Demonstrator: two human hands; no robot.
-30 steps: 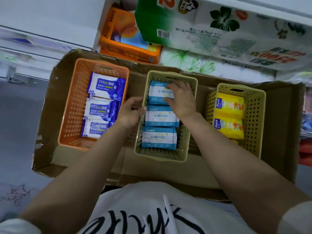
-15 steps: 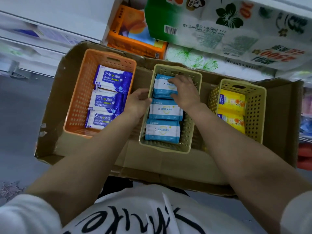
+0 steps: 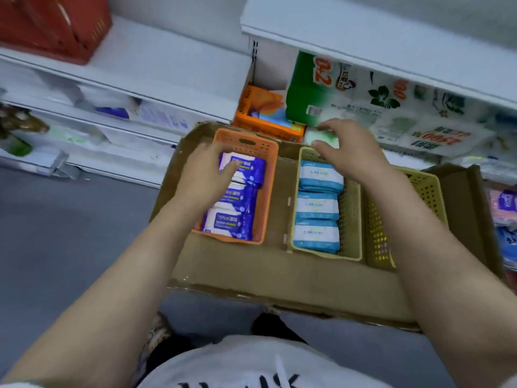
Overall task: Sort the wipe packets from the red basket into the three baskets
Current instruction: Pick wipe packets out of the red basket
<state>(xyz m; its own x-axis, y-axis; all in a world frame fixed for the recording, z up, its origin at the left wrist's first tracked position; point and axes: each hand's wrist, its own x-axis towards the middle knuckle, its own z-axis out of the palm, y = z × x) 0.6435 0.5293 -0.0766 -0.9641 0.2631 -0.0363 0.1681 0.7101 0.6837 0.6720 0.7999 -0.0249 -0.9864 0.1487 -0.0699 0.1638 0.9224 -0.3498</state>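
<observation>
Left hand [image 3: 205,175] grip loose on purple packets [image 3: 237,197]; right hand [image 3: 349,152] grip wide, empty.

Cardboard tray [image 3: 251,275] carries three baskets: orange basket [image 3: 268,191] under the left hand [image 3: 204,175], beige basket [image 3: 349,219] below the right hand [image 3: 349,152], yellow basket [image 3: 430,191] beyond

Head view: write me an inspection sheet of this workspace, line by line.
Surface: cardboard tray holding three baskets.
Job's things: orange basket with purple wipe packets; middle basket with three blue packets; yellow basket, contents hidden by the arm; red basket on the shelf.
Clutter: nothing seen.
Grippers: left hand rests on the purple packets; right hand open above the middle basket's far rim.
Cables: nothing seen.
Surroundings: white shelves, tissue packs, grey floor.
</observation>
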